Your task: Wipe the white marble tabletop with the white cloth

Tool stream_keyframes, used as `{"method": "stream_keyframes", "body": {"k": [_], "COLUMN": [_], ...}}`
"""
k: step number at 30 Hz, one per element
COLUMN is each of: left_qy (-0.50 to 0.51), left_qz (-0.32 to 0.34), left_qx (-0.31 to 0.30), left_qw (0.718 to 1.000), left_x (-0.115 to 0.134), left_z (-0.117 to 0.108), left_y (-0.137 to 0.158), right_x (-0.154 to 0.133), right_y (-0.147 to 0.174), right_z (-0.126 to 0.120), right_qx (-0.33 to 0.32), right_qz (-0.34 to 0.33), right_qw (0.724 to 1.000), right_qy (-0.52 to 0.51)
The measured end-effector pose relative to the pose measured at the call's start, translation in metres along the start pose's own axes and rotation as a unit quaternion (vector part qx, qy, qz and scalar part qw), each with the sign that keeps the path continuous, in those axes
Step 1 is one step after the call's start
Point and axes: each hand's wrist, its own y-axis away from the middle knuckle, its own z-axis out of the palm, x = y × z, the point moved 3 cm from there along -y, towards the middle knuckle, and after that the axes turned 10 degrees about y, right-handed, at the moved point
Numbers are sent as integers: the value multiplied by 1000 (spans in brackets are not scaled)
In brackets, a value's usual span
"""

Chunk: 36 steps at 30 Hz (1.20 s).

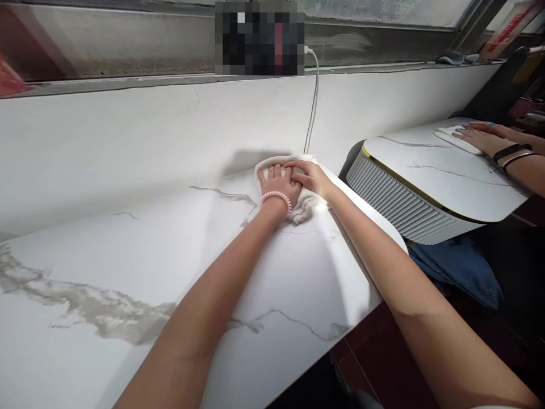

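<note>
My left hand (281,184), a pink coil band at its wrist, lies flat with spread fingers on a crumpled white cloth (304,207). The cloth rests on the white marble-patterned tabletop (179,227), near its far right end against the wall. From the right, my right hand (310,177) reaches over the cloth, its fingers extended and overlapping the fingers of my left hand. Its palm and thumb are partly hidden. Both hands press on the cloth from above; neither is wrapped round it.
A second marble-patterned counter (443,165) with a ribbed front and gold trim stands to the right. There, another person's hands (489,136) lie on a folded white cloth (457,139). A white cable (315,102) hangs down the wall from the ledge. Blue fabric (460,270) shows below.
</note>
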Motion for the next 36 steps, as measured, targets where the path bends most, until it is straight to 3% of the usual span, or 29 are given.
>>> {"method": "stream_keyframes", "body": {"k": [5,10,19,23,29,36], "left_qy": [-10,-23,-18,-16,-12,25], "left_qz": [6,-2,-11,-16,11,102], "left_qx": [12,23,33,28,3,-1], "left_qw": [1000,999,999,999,1000,994], "left_x": [2,6,16,38,83,117], "left_z": [6,11,15,23,37,44], "left_y": [-37,-55,-40,-19,25,89], "right_x": [26,44,51,44,34,4], "right_y": [-23,-36,-38,-8,64,153], "right_z": [-1,-5,-5,-22,-58,-91], "right_qx": [10,-19,-86,-102,-92,-82], "right_qz": [29,40,-21,-64,-5,17], "right_qw": [997,993,994,990,989,990], "right_qy": [-65,-105,59,76,113,112]}}
